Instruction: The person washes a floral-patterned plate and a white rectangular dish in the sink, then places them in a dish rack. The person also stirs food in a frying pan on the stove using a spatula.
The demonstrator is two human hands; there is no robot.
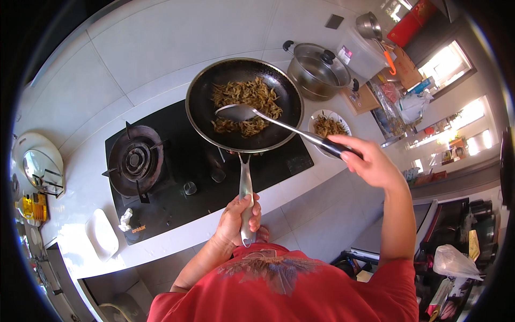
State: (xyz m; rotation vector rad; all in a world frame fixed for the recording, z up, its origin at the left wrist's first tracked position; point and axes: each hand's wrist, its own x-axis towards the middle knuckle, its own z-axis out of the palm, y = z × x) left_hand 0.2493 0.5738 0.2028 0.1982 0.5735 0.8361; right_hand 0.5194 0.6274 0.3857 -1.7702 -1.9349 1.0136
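Note:
My left hand (240, 216) grips the metal handle of a dark frying pan (200, 94), which sits over the right side of the gas hob (181, 217). Brown shredded food (245, 91) lies in the pan in loose heaps. In my right hand (368, 161) is the black handle of a metal cooking spoon (277, 121), its bowl resting over the food. Just right of the pan, partly behind the spoon handle and my fingers, a white plate (346, 120) carries food pieces (328, 124). The burner beneath the pan is hidden.
A lidded steel pot (314, 78) stands behind the plate, beside a clear plastic bin (358, 54). The left burner (136, 157) is uncovered. A white dish (101, 234) and crumpled tissue (125, 219) lie at the front left. An oil bottle (32, 207) and glass lid (42, 170) stand far left.

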